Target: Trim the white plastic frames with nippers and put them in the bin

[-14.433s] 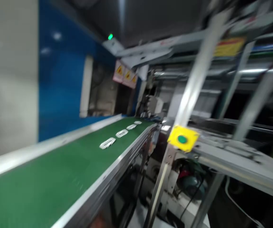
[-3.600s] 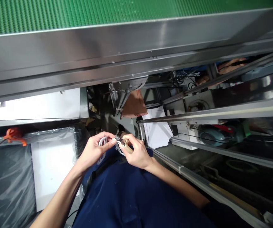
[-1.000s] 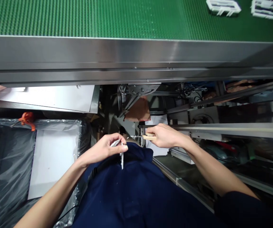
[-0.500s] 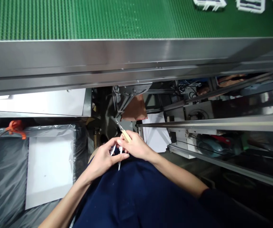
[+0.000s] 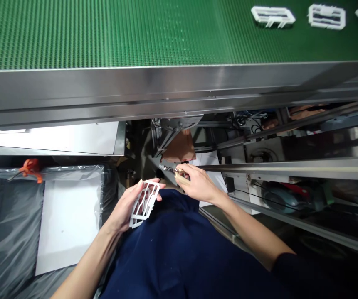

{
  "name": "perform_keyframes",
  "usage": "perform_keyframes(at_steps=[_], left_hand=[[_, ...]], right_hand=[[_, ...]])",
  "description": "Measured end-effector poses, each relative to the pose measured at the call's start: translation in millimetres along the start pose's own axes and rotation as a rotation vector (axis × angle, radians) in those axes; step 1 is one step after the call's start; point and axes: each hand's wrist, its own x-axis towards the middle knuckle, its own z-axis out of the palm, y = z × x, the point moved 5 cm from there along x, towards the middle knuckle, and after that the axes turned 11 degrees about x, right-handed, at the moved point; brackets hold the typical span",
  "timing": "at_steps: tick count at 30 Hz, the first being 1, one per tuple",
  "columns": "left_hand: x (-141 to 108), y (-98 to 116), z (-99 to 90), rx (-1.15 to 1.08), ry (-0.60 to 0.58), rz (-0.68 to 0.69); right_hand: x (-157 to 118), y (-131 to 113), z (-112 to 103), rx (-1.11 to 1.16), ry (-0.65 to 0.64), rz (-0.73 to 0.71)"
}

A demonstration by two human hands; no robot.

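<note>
My left hand (image 5: pixel 121 209) holds a white moulded plastic frame (image 5: pixel 144 204) against its palm and fingers, just above my dark blue shirt (image 5: pixel 179 249). My right hand (image 5: pixel 199 185) grips a wood-handled trimming tool (image 5: pixel 181 176), whose thin metal tip points left, a little apart from the frame. Its handle is mostly hidden by my fingers. Several matching white frames (image 5: pixel 272 15) lie on the green conveyor belt (image 5: pixel 119 33) at the top right, far from both hands.
A stainless conveyor side rail (image 5: pixel 135 89) runs across the view above my hands. Lower left stands a bin lined with clear plastic (image 5: pixel 7 232), with an orange clip (image 5: pixel 31 170) on its rim. Machine frame rails (image 5: pixel 291 168), cables and brown cardboard (image 5: pixel 180 147) lie to the right.
My hands have parted: the right hand with the tool moved right, away from the frame. The left hand now shows the whole frame. The belt's frames sit lower in view than half a second ago.
</note>
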Motion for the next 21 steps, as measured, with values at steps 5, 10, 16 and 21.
perform_keyframes(at_steps=[5,10,16,21], left_hand=[[-2,6,2.3,-0.012,0.022,-0.014],[0,7,2.9,0.036,-0.011,-0.017],[-1,7,-1.0,0.004,0.005,-0.002],[-3,9,-1.3,0.016,0.01,-0.012]], right_hand=[[-2,-8,-8,-0.28,-0.178,-0.103],[-1,-15,-5,-0.383,-0.224,-0.158],[0,-15,-3,-0.431,-0.224,-0.189],[0,-14,-5,-0.425,-0.235,-0.18]])
